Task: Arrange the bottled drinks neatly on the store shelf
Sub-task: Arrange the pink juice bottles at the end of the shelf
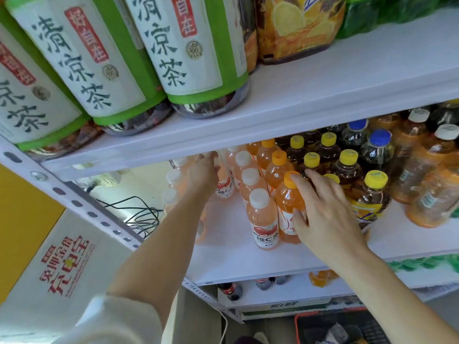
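On the middle white shelf (233,254) stand rows of small bottles. Pink drinks with white caps (263,219) fill the left side. Orange drinks with orange caps (289,207) come after them, and dark tea with yellow caps (372,194) stands further right. My left hand (203,175) reaches deep under the upper shelf, its fingers curled round a pink bottle (224,187) at the back. My right hand (325,209) lies spread over the front orange bottle, with the index finger on its cap and the thumb against its side.
Large green-labelled tea bottles (82,63) and a lemon tea bottle (298,28) stand on the upper shelf (323,90). Blue-capped (377,150) and bigger orange bottles (432,194) crowd the right. Black cables (139,214) hang at the left, and a white box (67,266) sits below.
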Available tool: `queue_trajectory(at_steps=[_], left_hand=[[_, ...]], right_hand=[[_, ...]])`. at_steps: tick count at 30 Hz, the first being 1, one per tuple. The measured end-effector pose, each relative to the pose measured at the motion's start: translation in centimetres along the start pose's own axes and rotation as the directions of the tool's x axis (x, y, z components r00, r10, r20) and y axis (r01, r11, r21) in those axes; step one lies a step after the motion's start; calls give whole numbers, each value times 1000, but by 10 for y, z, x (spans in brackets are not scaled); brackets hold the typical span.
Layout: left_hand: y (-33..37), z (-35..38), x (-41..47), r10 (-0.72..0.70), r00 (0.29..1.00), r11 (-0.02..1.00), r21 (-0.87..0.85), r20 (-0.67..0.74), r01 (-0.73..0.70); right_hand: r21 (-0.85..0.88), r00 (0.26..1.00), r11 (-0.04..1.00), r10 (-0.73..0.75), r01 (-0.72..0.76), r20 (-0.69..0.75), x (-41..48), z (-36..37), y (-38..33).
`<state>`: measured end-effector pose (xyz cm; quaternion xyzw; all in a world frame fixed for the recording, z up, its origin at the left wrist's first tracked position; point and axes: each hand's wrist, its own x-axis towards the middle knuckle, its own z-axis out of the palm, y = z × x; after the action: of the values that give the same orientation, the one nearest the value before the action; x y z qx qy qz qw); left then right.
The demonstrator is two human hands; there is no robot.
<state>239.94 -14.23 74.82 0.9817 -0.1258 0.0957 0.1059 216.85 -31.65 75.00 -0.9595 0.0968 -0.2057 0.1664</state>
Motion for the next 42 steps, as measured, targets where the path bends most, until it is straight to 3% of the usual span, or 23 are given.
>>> queue_trajectory(at_steps=[6, 12, 14, 16, 19, 22, 24, 27, 32, 35, 37, 40, 42], left_hand=[[5, 10, 31, -91, 996, 958, -271, 20, 93], [4, -1, 14, -71, 990, 975, -201, 119, 94], [5, -13, -3, -79, 996, 964, -253, 37, 86], [-1, -25, -27, -107, 984, 957, -284, -143, 63], [-18, -30, -67, -197, 912, 977, -154, -359, 150], [-32, -21, -91, -340, 924, 938, -130, -173, 321], [-40, -13, -100, -297, 952, 952, -105, -73, 289], [-48, -13, -102, -173, 980, 985, 0, -102, 174], [-37, -33, -123, -108, 994, 993, 43, -12, 108], [-21, -58, -152, -44, 995, 998, -55, -87, 39], [-10, -78, -167, -15, 988, 993, -121, -154, -3], [8, -104, -185, 13, 983, 939, -336, -185, -75], [18, -115, -194, 12, 986, 855, -510, -166, -96]], right_hand=[[125, 999, 992, -32, 34, -15, 3, 7, 3], [254, 999, 966, -32, 37, -24, -2, 6, 4], [285, 999, 958, -29, 40, -42, -4, 7, 5], [309, 997, 951, 7, 16, -76, -9, 6, 5], [364, 988, 931, 50, 6, -144, -18, 6, 4], [414, 983, 909, 30, 49, -184, -27, 7, 4], [436, 983, 897, 14, 69, -185, -34, 6, 2], [467, 983, 881, 10, 78, -184, -42, 6, 0], [568, 995, 822, 32, 26, -92, -53, 8, -3], [707, 975, 673, 119, -219, 188, -55, 8, -4], [738, 900, 529, 132, -419, 416, -55, 8, -5], [647, 667, 172, 96, -742, 739, -62, 5, -3], [515, 516, -38, -53, -856, 855, -69, 2, 2]])
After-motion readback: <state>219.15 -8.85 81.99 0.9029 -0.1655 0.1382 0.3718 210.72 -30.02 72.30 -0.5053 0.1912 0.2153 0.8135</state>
